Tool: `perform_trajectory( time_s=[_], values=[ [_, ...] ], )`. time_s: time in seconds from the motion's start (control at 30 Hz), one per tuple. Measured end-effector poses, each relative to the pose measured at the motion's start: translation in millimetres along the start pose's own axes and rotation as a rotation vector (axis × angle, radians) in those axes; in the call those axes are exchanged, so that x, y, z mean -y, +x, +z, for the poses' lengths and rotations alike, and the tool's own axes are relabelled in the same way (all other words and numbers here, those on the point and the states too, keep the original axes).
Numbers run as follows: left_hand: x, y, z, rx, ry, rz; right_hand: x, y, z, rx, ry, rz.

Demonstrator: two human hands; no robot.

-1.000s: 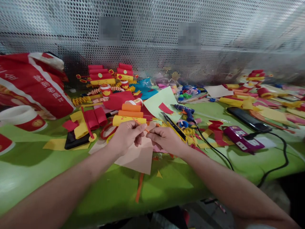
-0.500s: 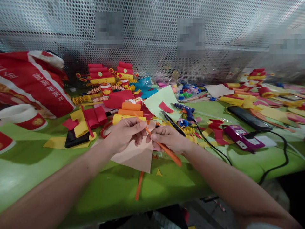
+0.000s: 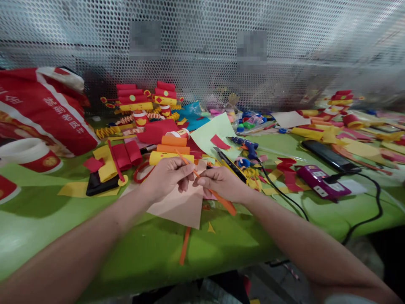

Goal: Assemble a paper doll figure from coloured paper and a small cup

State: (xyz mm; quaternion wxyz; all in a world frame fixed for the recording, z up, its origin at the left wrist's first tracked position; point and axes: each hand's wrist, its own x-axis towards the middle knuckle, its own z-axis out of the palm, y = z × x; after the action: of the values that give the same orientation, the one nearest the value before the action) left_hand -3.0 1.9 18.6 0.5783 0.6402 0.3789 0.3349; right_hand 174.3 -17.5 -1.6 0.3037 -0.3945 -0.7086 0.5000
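An orange paper strip (image 3: 224,202) runs slantwise between my two hands above the table. My left hand (image 3: 167,176) pinches its upper end between thumb and fingers. Close beside it, my right hand (image 3: 223,183) grips the strip near its middle, and the wider end hangs out below that hand. Under the hands lies a pale pink paper sheet (image 3: 177,211). Just behind them sit orange and yellow paper rolls (image 3: 172,158), the yellow one partly covered by my left hand. A second orange strip (image 3: 185,247) rests at the table's front edge.
A blue glue gun (image 3: 248,147) and a black craft knife (image 3: 229,162) lie behind my right hand. To the right are a purple power strip (image 3: 321,181) with a cord and a black phone (image 3: 330,156). Paper cups (image 3: 31,156) and a red bag (image 3: 47,109) stand left.
The lower end of the orange strip has shifted slightly up and left. Both hands keep their pinch on it and have barely moved.
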Motion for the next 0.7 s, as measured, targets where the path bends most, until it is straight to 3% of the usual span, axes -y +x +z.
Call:
perform_trajectory(
  time_s=[0.1, 0.2, 0.33, 0.4, 0.7],
  values=[
    [0.5, 0.4, -0.6, 0.035, -0.113, 0.0, -1.4, -0.9, 0.3, 0.058, 0.106, -0.009],
    [1.2, -0.1, 4.2, -0.005, -0.162, -0.016, -1.9, -0.5, 3.7, 0.009, 0.086, -0.013],
    [3.4, -1.6, 12.3, -0.141, -0.021, -0.015, -0.5, 0.8, 9.5, -0.132, -0.087, -0.003],
    [4.0, -2.1, 13.3, -0.173, 0.061, -0.021, -0.2, 1.4, 10.2, -0.134, -0.118, -0.007],
    [-8.6, -3.8, -0.9, 0.061, 0.189, 0.021, -0.2, 0.5, -3.3, 0.173, 0.341, 0.111]
  ],
)
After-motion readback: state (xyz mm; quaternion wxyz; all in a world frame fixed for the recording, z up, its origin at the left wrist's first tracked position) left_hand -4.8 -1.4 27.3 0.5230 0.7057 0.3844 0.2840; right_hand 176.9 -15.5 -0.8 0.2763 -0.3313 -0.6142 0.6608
